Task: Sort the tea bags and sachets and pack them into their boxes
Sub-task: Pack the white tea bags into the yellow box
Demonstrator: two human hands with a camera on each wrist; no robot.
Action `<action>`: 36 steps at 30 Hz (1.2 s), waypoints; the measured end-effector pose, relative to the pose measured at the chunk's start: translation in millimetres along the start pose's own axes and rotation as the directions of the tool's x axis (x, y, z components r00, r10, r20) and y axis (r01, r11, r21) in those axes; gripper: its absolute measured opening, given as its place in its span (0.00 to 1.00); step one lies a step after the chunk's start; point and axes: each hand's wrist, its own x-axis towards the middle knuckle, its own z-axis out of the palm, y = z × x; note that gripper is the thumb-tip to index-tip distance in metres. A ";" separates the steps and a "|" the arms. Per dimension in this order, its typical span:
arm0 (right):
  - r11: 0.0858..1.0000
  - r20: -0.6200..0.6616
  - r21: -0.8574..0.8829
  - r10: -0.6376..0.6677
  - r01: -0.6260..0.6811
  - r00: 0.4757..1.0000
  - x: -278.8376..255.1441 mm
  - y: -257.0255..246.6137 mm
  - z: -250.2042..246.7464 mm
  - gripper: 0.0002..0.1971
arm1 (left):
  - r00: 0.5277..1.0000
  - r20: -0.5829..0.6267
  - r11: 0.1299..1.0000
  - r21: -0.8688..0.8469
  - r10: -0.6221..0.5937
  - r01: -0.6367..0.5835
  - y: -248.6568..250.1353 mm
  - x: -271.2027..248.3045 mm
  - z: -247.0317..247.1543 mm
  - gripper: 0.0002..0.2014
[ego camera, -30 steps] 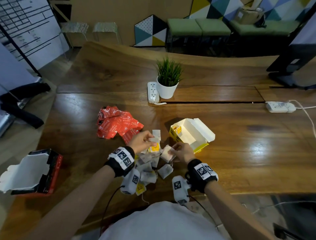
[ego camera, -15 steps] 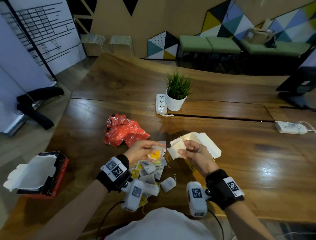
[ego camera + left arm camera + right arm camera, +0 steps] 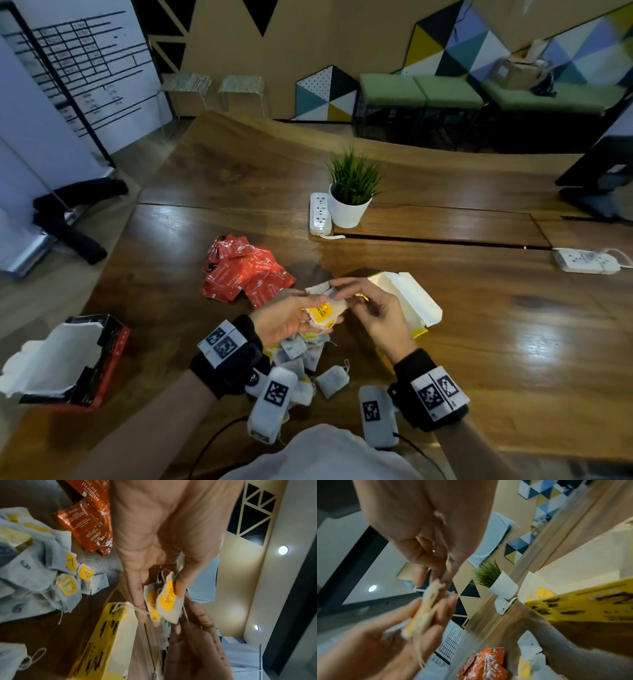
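Note:
My left hand [image 3: 291, 317] holds a small stack of white tea bags with yellow tags [image 3: 323, 310] [image 3: 167, 601] above the table, thumb and fingers pinching it. My right hand [image 3: 363, 301] meets it from the right, fingertips pinching the top of the same stack [image 3: 426, 601]. Below the hands lies a pile of loose tea bags [image 3: 308, 356] [image 3: 42, 574]. The open yellow box [image 3: 407, 301] [image 3: 102, 642] sits just right of the hands. Red sachets [image 3: 245, 270] [image 3: 89, 524] lie in a heap to the left. The open red box [image 3: 78, 363] stands at the table's left front edge.
A potted plant [image 3: 351, 192] and a white power strip [image 3: 320, 214] stand at mid-table behind the work area. Another power strip [image 3: 585, 262] lies at the far right. Bare wood table [image 3: 496, 342] stretches to the right.
Both hands rose from the tea bag pile. The right hand brought its tea bag left onto the stack in the left hand, and the two now meet in the air.

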 end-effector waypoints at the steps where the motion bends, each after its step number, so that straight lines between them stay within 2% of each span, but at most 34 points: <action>1: 0.999 -0.027 0.003 0.040 -0.040 0.999 1.2 -2.9 -1.0 0.11 | 1.000 -0.001 1.000 0.023 0.001 -0.001 -0.4 1.3 -0.9 0.14; 2: 0.997 -0.061 -0.028 0.068 -0.070 0.996 3.1 -5.1 -1.9 0.08 | 1.000 -0.002 0.999 0.047 0.001 -0.001 -0.4 2.3 -1.2 0.13; 6: 0.953 -0.081 -0.280 0.100 -0.119 0.992 8.6 -6.3 -1.8 0.10 | 1.000 0.016 0.998 0.059 0.006 -0.007 1.0 3.5 -0.4 0.13; 10: 0.946 -0.100 -0.287 0.125 -0.149 0.987 6.4 -8.1 -0.9 0.07 | 0.999 -0.036 0.997 0.073 0.007 -0.004 2.7 5.6 -1.8 0.19; 14: 0.952 -0.140 -0.225 0.177 -0.206 0.974 3.6 -10.1 -14.2 0.12 | 0.996 -0.088 0.993 0.118 0.014 -0.004 8.5 6.2 -9.3 0.14; 15: 0.945 -0.126 -0.250 0.183 -0.210 0.975 4.0 -12.5 -19.0 0.13 | 0.995 -0.094 0.988 0.156 0.017 -0.002 9.6 6.3 -12.5 0.13; 17: 0.910 0.005 -0.366 0.211 -0.195 0.977 6.3 -20.4 -25.1 0.13 | 0.996 -0.081 0.966 0.260 0.030 -0.008 10.8 5.8 -17.8 0.12; 19: 0.884 0.178 -0.441 0.256 -0.155 0.950 11.6 -29.6 -24.8 0.09 | 0.998 -0.046 0.921 0.389 0.038 -0.017 10.8 7.0 -20.3 0.12; 21: 0.873 0.262 -0.483 0.223 -0.072 0.939 18.6 -35.3 -21.8 0.08 | 0.998 -0.005 0.829 0.557 0.062 -0.048 13.1 6.4 -16.1 0.11; 24: 0.846 0.316 -0.532 0.146 0.047 0.938 30.3 -39.8 -16.7 0.08 | 0.993 0.083 0.628 0.770 0.081 -0.115 18.7 5.9 -7.4 0.12; 26: 0.845 0.316 -0.535 0.184 0.015 0.931 34.3 -41.1 -14.5 0.07 | 0.992 0.100 0.542 0.831 0.080 -0.128 19.4 6.2 -5.4 0.12; 28: 0.851 0.286 -0.525 0.196 -0.017 0.938 34.9 -40.2 -13.1 0.07 | 0.991 0.098 0.501 0.856 0.094 -0.132 19.5 7.4 -5.9 0.12; 31: 0.877 0.202 -0.476 0.176 -0.061 0.963 32.7 -40.7 -13.6 0.09 | 0.988 0.109 0.548 0.822 0.114 -0.154 18.1 5.6 -6.1 0.12; 34: 0.927 0.108 -0.358 0.164 -0.115 0.981 28.8 -40.9 -23.5 0.17 | 0.985 0.103 0.664 0.728 0.142 -0.171 15.0 4.0 -10.3 0.09; 36: 0.951 0.075 -0.264 0.185 -0.159 0.980 24.4 -39.4 -33.8 0.22 | 0.981 0.043 0.742 0.649 0.189 -0.171 11.3 2.3 -13.9 0.14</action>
